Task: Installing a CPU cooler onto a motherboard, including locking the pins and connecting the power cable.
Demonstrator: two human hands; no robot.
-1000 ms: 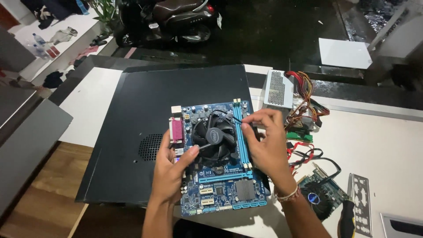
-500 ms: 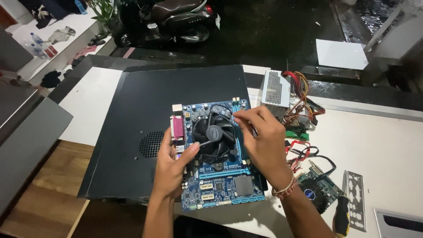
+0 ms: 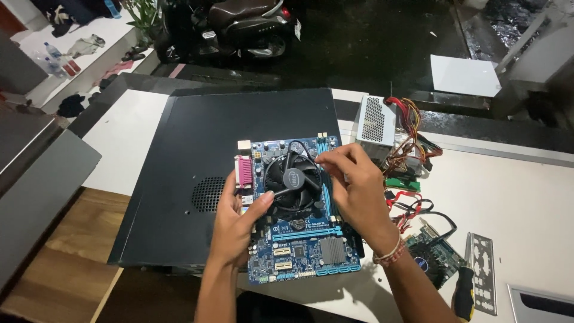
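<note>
- The left hand [image 3: 234, 230] comes up from the bottom edge, its palm against the left side of the blue motherboard [image 3: 302, 239]; the fingers are curled loosely, and the thumb stretches across to rest on the black cooler fan [image 3: 293, 182]
- The right hand [image 3: 354, 188] reaches in from the lower right, wrist bent, its fingers drawn narrow and pinching at the fan's upper right corner
- The motherboard lies on the black computer case panel [image 3: 197, 155], overhanging onto the white table [image 3: 514, 197]
- A grey power supply [image 3: 375, 122] sits just behind the right hand
- Compared with half a second ago, the left thumb has moved further onto the fan, and the right fingertips have drawn closer together
</note>
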